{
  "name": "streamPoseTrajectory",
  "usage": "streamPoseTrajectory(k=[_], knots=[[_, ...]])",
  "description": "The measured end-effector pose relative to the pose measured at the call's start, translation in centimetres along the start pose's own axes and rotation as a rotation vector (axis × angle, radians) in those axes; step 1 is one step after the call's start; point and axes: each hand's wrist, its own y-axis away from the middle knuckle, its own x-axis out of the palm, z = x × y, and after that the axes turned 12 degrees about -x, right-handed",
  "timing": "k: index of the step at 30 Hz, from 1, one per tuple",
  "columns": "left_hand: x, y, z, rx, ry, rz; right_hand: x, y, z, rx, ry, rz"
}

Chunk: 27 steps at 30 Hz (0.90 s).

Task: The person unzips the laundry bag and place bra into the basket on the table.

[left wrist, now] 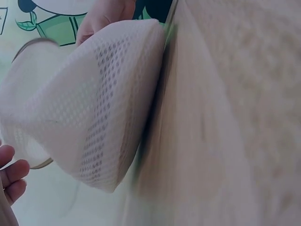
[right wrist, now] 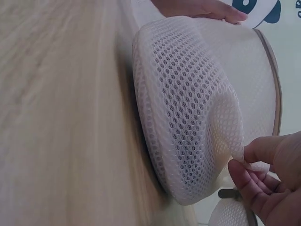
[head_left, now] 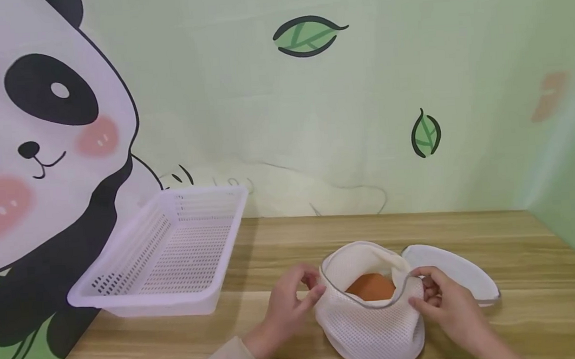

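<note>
A white mesh laundry bag [head_left: 374, 335] with a grey-edged round mouth stands upright on the table, its top open. Inside lies something orange-brown [head_left: 373, 288], mostly hidden by the bag's wall. My left hand [head_left: 294, 298] pinches the left side of the rim between thumb and fingers. On the opposite side, my right hand [head_left: 447, 301] grips the mesh just below the rim, bunching it, as the right wrist view also shows. The bag's round lid flap [head_left: 450, 271] is folded back behind the right hand, onto the table.
To the left, a white perforated plastic basket [head_left: 164, 297] rests on the wood-grain table [head_left: 281, 245]; nothing shows in it. Behind the table rises a pale green backdrop [head_left: 215, 96] printed with a panda and leaves.
</note>
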Motion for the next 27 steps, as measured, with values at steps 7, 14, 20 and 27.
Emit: streamPoseTrajectory(k=[7, 14, 20, 27], knots=[[-0.5, -0.6, -0.4, 0.034, -0.035, -0.059, 0.6, 0.9, -0.7, -0.158, 0.057, -0.043], [-0.6, -1.0, -0.8, 0.097, -0.038, -0.088, 1.2, 1.4, -1.2, -0.222, 0.081, -0.063], [-0.7, -1.4, -1.2, 0.167, -0.056, -0.107, 1.4, 1.6, -1.5, -0.213, 0.078, -0.051], [-0.7, -1.8, -1.6, 0.19, -0.073, -0.085, 1.6, 1.8, -1.6, -0.215, 0.066, -0.048]])
